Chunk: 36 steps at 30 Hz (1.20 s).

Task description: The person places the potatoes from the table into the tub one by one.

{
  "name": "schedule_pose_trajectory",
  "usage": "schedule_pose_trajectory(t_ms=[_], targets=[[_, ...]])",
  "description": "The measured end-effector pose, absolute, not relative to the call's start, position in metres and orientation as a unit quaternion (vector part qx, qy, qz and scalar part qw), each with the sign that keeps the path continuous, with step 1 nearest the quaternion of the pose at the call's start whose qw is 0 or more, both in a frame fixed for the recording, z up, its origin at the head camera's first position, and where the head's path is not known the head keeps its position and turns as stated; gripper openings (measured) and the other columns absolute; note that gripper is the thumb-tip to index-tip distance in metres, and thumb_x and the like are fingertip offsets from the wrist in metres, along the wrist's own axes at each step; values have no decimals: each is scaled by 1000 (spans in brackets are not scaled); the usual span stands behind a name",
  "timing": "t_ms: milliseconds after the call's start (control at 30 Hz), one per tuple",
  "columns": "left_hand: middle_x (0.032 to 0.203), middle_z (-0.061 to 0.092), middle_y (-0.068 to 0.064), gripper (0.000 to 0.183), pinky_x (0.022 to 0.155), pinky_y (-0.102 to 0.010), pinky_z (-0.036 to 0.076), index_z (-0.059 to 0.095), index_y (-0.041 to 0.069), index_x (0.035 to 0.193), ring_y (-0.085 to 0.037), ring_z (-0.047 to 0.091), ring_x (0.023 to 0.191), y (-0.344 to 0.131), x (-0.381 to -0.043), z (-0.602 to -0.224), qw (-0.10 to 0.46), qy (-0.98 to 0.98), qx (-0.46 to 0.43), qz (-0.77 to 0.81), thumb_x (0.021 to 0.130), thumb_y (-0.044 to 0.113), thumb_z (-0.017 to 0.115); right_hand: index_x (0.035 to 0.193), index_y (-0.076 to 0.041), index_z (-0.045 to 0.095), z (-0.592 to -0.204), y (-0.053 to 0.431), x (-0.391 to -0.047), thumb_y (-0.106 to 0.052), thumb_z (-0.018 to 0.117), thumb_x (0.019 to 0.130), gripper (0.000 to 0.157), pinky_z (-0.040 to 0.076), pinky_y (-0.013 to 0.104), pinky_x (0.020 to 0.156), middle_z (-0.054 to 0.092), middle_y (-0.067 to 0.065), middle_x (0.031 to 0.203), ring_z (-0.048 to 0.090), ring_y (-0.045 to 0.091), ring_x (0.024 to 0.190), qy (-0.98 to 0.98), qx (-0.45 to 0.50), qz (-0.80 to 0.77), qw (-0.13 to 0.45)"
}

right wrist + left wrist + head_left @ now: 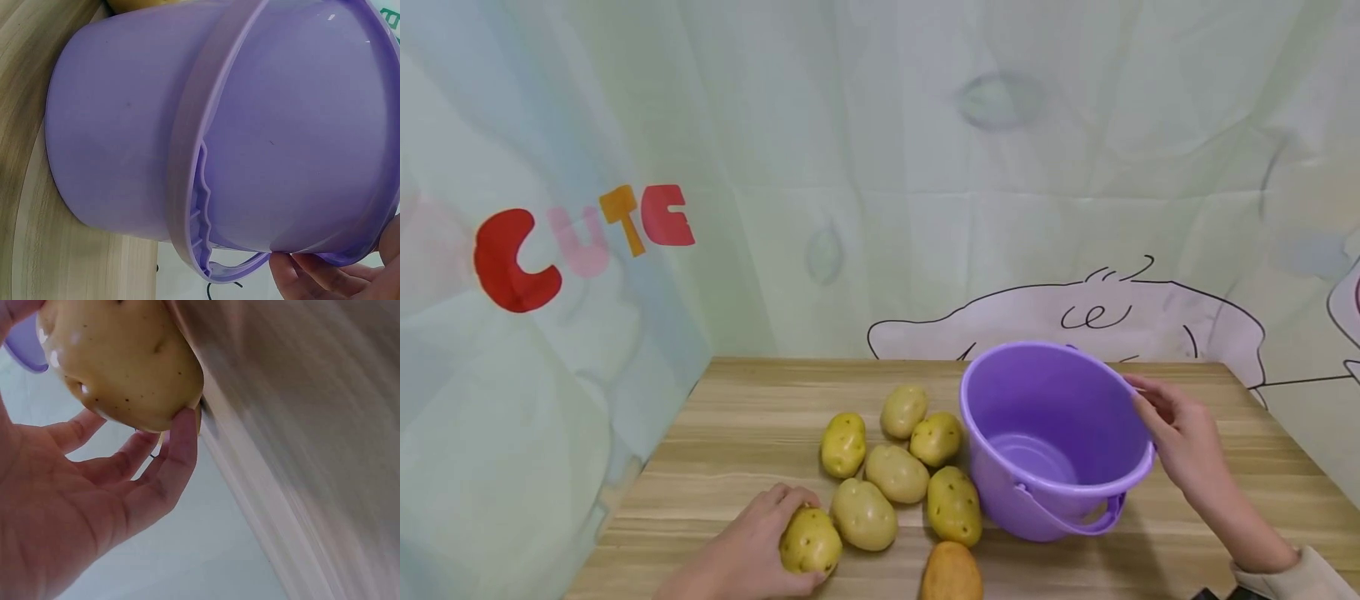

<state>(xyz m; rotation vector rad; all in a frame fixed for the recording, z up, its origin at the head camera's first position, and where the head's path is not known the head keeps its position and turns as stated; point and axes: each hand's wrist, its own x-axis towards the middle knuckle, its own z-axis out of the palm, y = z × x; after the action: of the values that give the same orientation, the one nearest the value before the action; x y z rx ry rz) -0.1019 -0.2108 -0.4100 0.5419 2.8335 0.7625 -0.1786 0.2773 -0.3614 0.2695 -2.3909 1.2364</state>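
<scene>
At the table's front, my left hand [752,542] curls round a yellow potato [811,542], thumb on the near side and fingers over the far side. In the left wrist view the potato [125,362] fills the top, with fingertips pressed against its skin. A purple bucket [1022,500] stands upright on the table, nothing inside it, its handle [1075,525] hanging toward me. My right hand [1187,433] grips the bucket's right rim. The right wrist view shows the fingers [325,275] under the rim, against the outer wall. Left of the bucket lie several potatoes [897,473].
An orange-brown oval potato-like item [952,575] lies at the front edge of view. One potato [953,506] sits right beside the bucket's wall. The wooden table [700,467] meets a printed curtain [775,292] at the back and left.
</scene>
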Motion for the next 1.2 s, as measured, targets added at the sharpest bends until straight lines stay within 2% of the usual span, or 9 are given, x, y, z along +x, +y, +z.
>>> schedule_pose_trajectory(t_ms=[100, 233, 333, 467, 567, 833, 1200], targets=[[106, 50, 4, 63, 76, -35, 49, 55, 22, 118, -14, 50, 94, -211, -102, -408, 67, 946, 191, 253, 72, 57, 80, 125, 12, 59, -363, 278, -179, -7, 53, 102, 31, 52, 15, 63, 70, 24, 103, 61, -8, 81, -863, 98, 446, 217], [105, 49, 7, 66, 78, -35, 50, 55, 20, 120, -13, 50, 94, -212, -103, -404, 43, 948, 195, 246, 71, 56, 82, 126, 12, 60, -363, 280, -179, -8, 54, 102, 31, 52, 14, 64, 71, 3, 100, 61, -8, 82, -861, 99, 447, 219], [106, 49, 8, 68, 79, -36, 51, 55, 20, 121, -12, 51, 95, -212, -104, -399, 30, 950, 190, 244, 71, 56, 82, 126, 12, 60, -362, 281, -179, -8, 54, 102, 31, 52, 14, 64, 71, 2, 100, 61, -8, 82, -862, 102, 445, 220], [108, 49, 6, 70, 77, -36, 50, 54, 20, 122, -11, 50, 94, -210, -107, -392, 22, 952, 186, 242, 69, 55, 83, 125, 13, 59, -361, 281, -179, -7, 53, 102, 31, 52, 13, 65, 69, 22, 104, 60, -9, 83, -865, 106, 438, 219], [110, 49, 6, 69, 78, -38, 51, 54, 21, 122, -11, 51, 95, -209, -110, -386, 17, 951, 190, 242, 69, 55, 83, 125, 13, 59, -361, 280, -179, -7, 52, 103, 31, 52, 13, 65, 66, 31, 107, 60, -10, 84, -865, 110, 439, 217], [116, 52, 5, 71, 84, -44, 51, 55, 17, 125, -15, 52, 103, -203, -119, -372, -10, 946, 223, 236, 70, 52, 82, 125, 14, 58, -359, 278, -178, -7, 50, 103, 31, 51, 13, 65, 65, 33, 108, 60, -8, 82, -866, 112, 440, 210], [113, 50, 5, 71, 81, -42, 52, 54, 19, 124, -15, 51, 100, -200, -129, -359, -44, 943, 240, 226, 67, 48, 84, 125, 16, 57, -361, 278, -178, -3, 51, 103, 30, 50, 11, 66, 63, 35, 112, 57, -12, 85, -869, 118, 433, 210]])
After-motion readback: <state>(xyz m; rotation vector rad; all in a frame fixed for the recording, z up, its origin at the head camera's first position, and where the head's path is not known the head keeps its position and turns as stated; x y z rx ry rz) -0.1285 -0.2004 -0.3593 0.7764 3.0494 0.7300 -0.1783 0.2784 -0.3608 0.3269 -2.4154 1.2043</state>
